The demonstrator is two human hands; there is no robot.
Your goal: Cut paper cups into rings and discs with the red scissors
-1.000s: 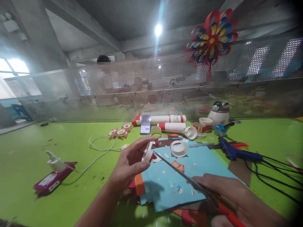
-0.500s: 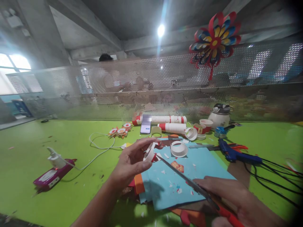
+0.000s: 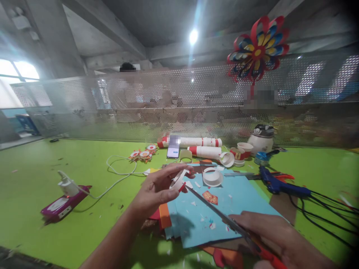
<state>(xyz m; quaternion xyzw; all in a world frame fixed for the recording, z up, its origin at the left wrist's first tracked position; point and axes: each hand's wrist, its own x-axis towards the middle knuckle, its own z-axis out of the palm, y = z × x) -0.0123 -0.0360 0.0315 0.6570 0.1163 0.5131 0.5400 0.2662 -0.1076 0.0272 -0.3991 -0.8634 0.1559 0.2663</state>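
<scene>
Left hand [image 3: 154, 192] pinches a white ring [image 3: 176, 182] between thumb and fingers; right hand [image 3: 270, 228] grips scissors [image 3: 218, 213], tips near that thumb.

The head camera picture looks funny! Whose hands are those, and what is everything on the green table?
There is no robot here: you see a person's own left hand and right hand. The camera sits on that person's head, looking forward and down, so you see almost what they see.

The left hand holds a white ring with some red on its edge. The right hand holds scissors with red handles, their tip right by that red part.

On the green table lie sheets of blue paper sprinkled with tiny scraps, and on the paper sits another white ring. Farther back is a phone. Over on the right is a blue tool that looks like a glue gun.
</scene>
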